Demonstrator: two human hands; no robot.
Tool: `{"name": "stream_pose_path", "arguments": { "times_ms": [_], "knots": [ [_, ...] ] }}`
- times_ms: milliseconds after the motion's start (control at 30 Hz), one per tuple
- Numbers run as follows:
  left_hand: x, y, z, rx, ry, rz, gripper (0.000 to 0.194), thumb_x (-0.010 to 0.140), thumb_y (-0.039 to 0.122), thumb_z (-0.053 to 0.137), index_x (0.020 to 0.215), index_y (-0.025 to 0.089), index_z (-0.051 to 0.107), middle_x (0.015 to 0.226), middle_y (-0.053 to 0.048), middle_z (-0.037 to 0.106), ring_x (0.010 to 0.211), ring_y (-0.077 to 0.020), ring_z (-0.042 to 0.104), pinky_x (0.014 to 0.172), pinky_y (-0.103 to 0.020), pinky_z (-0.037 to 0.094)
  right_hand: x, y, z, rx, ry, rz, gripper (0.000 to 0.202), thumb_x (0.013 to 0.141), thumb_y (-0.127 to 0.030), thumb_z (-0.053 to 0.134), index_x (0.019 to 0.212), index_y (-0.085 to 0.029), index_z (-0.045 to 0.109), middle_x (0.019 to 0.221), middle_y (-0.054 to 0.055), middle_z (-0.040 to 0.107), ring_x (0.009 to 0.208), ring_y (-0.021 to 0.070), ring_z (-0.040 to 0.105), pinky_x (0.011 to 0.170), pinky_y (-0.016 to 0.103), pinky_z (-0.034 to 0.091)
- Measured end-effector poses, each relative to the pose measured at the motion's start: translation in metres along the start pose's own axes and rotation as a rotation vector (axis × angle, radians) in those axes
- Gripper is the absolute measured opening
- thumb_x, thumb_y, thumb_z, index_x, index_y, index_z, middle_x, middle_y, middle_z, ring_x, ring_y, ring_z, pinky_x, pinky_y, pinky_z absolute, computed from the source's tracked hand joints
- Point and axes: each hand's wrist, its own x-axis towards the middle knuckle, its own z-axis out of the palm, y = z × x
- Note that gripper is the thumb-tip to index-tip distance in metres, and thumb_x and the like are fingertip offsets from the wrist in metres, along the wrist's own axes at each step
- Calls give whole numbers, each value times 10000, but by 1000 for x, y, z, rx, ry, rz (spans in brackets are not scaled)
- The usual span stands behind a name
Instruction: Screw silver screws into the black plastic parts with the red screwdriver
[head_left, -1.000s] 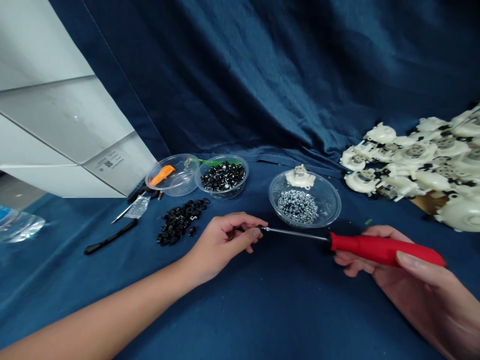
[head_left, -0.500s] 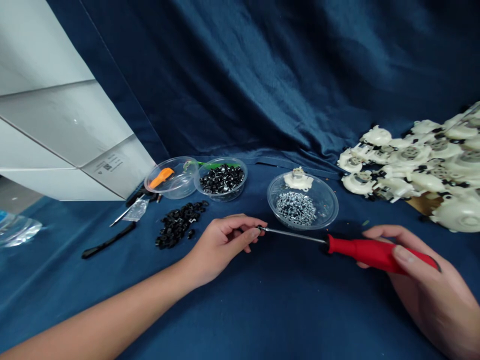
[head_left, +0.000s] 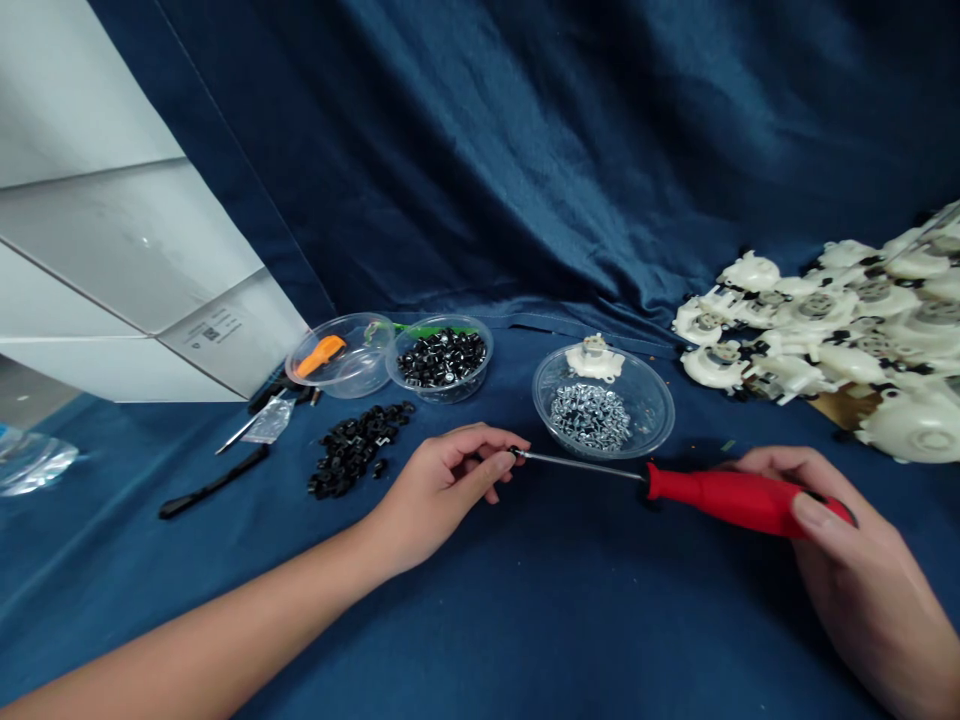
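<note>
Right hand (head_left: 847, 560) around red screwdriver (head_left: 694, 489).

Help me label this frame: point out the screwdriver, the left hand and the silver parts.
Screwdriver (head_left: 690, 487): head view, on its red handle.
Left hand (head_left: 441, 490): head view, on its back.
Silver parts (head_left: 591, 417): head view, mid-heap.

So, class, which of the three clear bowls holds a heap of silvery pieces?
The rightmost bowl, just beyond the red-handled screwdriver; its small pieces are silvery. The left bowl holds an orange object, the middle bowl mostly black pieces.
</note>
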Motion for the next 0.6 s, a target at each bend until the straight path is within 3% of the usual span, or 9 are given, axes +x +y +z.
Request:
{"name": "stream_pose_path", "arguments": {
  "times_ms": [100,300,467,600],
  "knots": [
    [0,1,0,25,-5,10,225,1050,307,698,1214,201,811,1049,-54,738,785,-109,660,699,-197,591,-2,0,0,79,1,-2,342,776,-608,784,998,-357,716,1075,30,725,1011,326,656,791,349,568],
    [1,-3,-1,47,11,8,224,1050,290,689,1223,211,807,1079,-52,751,812,-114,672,703,-200,596,2,1,-4,-329,44,-116,413,877,-692,661,916,-293,762,1016,47,769,939,329,670,860,422,536],
    [0,-5,-1,77,26,1,242,1055,313,679,1241,214,798,1068,-51,751,828,-127,678,700,-213,597,-4,1,1,-78,-54,-163,448,768,-650,764,1118,-373,725,1229,55,786,1171,408,728,926,507,637],
    [-1,-5,-1,118,16,2,246,1059,320,668,1242,223,802,1082,-54,750,845,-137,687,709,-229,599,-5,0,2,-120,12,-129,340,796,-634,760,978,-347,765,1221,79,786,1224,452,695,1125,691,498]
  ]
}}
